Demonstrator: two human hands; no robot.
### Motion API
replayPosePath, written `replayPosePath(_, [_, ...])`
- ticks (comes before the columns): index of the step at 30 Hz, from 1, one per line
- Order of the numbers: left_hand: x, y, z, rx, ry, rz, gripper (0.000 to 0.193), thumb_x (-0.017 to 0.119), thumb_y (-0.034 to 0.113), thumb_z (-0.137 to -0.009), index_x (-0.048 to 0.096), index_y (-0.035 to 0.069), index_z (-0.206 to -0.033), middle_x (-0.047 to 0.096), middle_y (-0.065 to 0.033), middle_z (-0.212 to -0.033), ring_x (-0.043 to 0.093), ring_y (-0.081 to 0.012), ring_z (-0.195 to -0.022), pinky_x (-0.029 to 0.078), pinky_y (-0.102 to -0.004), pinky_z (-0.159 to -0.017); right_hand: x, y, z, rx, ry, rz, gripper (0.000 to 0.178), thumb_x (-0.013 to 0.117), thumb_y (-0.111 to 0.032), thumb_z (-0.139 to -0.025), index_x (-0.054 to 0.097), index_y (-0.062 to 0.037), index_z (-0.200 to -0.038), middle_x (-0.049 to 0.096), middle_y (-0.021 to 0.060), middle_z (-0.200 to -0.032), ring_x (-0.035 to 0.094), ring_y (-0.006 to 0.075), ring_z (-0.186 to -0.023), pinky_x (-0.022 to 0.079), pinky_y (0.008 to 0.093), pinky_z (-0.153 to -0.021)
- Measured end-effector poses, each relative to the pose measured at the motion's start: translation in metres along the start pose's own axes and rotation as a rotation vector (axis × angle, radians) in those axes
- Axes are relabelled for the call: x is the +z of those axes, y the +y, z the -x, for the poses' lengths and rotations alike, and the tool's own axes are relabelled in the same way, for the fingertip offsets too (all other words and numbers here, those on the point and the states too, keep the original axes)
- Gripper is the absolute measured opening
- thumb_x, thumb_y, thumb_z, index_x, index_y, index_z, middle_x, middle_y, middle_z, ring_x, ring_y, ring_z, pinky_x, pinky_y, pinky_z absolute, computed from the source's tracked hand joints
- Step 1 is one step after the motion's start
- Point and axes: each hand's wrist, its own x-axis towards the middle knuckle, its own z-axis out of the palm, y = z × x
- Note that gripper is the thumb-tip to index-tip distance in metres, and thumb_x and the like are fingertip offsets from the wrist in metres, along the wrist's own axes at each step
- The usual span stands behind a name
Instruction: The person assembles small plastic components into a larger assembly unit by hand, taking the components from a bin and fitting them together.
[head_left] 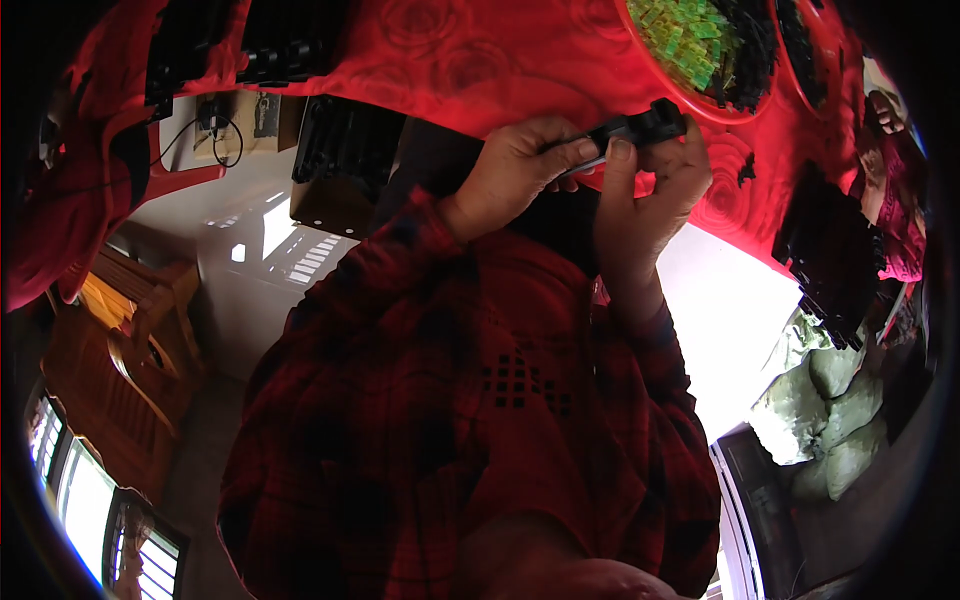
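Note:
Above the near edge of the red tablecloth, both hands hold one long, narrow black plastic piece (648, 124). Its exact kind does not show. My left hand (515, 170) closes on its left end, thumb lying along the top. Around the right end, the fingers of my right hand (655, 185) are closed, with the thumb pressed against the near side. A raised block stands up at that right end. My palms hide part of the underside. Just beyond my right hand is a red basin (668, 88) holding yellow-green translucent pieces (688, 45) and small black pieces (755, 60).
A second red basin (828, 60) with black pieces stands farther right. Black strips (830, 250) are heaped at the table's right side; black stacks (285, 40) lie far left. Below the edge sits a box of black parts (345, 150). Another person's magenta sleeve (903, 215) shows at right.

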Motion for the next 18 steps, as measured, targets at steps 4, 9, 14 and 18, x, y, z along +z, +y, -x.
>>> replayPosePath(4, [-0.001,0.006,0.001,-0.080,-0.061,-0.043,0.026,0.058,0.028,-0.099,0.064,0.003,-0.101,0.064,-0.0011,-0.084,0.060,-0.0082,-0.071,0.049,-0.0238,-0.065,-0.004,0.003,0.003,0.008,-0.017,0.095,0.059,0.071,-0.005,-0.085,0.035,0.0098,-0.130,0.062,0.0076,-0.091,0.054,0.0150,-0.080,0.039,0.0333,-0.085])
replayPosePath(9, [-0.004,0.002,-0.002,-0.078,-0.073,-0.053,0.025,0.061,0.028,-0.097,0.066,0.004,-0.097,0.064,-0.0004,-0.079,0.059,-0.0078,-0.070,0.046,-0.0227,-0.062,-0.006,0.006,0.002,0.055,-0.057,0.056,0.060,0.071,-0.003,-0.084,0.035,0.0086,-0.130,0.061,0.0101,-0.094,0.054,0.0144,-0.078,0.042,0.0319,-0.082])
replayPosePath(14, [-0.006,0.000,0.001,-0.073,-0.048,0.112,0.022,0.065,0.027,-0.094,0.069,0.005,-0.094,0.065,-0.0002,-0.075,0.060,-0.0072,-0.069,0.044,-0.0212,-0.059,-0.005,-0.006,0.002,0.048,-0.097,-0.046,0.050,0.073,0.002,-0.081,0.038,0.0048,-0.116,0.057,0.0150,-0.106,0.055,0.0112,-0.072,0.047,0.0283,-0.074])
replayPosePath(18, [-0.001,0.002,0.003,-0.097,0.007,0.120,0.022,0.067,0.025,-0.093,0.069,0.004,-0.096,0.067,-0.0013,-0.079,0.059,-0.0073,-0.068,0.044,-0.0212,-0.058,-0.004,-0.009,0.007,0.126,-0.045,-0.021,0.046,0.073,0.002,-0.082,0.039,0.0029,-0.112,0.056,0.0150,-0.106,0.056,0.0109,-0.075,0.047,0.0270,-0.072])
